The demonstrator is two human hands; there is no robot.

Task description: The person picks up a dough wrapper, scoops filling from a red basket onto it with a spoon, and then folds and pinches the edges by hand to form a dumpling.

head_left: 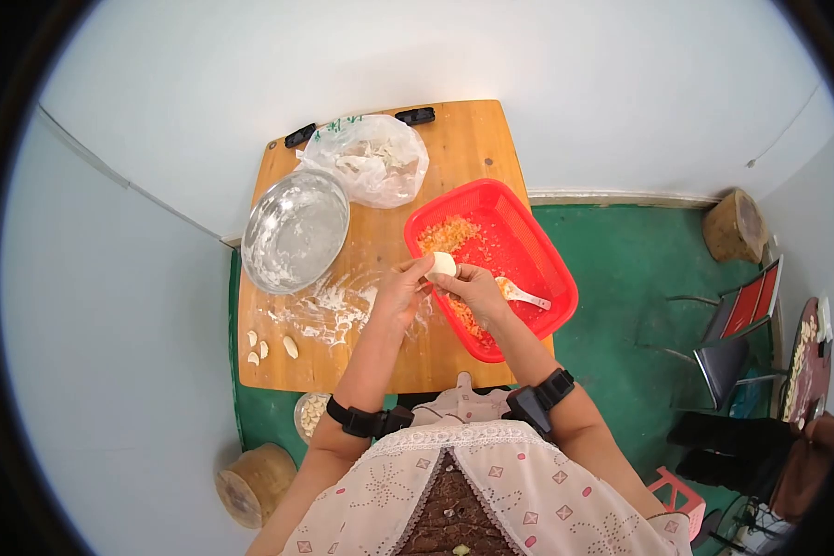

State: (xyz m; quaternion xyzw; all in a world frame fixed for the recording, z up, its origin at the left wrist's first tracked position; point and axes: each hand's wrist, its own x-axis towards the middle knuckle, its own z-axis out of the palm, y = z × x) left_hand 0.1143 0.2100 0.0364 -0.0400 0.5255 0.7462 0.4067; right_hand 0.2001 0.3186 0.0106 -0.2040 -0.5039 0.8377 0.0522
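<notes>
Both hands meet over the near left edge of a red plastic basket (561,264). Between their fingertips is a small white dumpling wrapper (443,265), its outer side facing up; whether filling sits in it is hidden. My left hand (404,291) pinches it from the left, and my right hand (473,289) from the right. Orange chopped filling (448,234) lies along the basket's left side. A white spoon (528,296) rests in the basket, just right of my right hand. Several shaped dumplings (291,347) lie on the table's front left.
Flour (338,310) dusts the wooden table (389,366). A metal basin (296,232) and a plastic bag (369,167) of pale wrappers stand at the back left. Below the table edge is a bowl of white pieces (311,415). Log stools (256,484) and a chair (741,320) stand around.
</notes>
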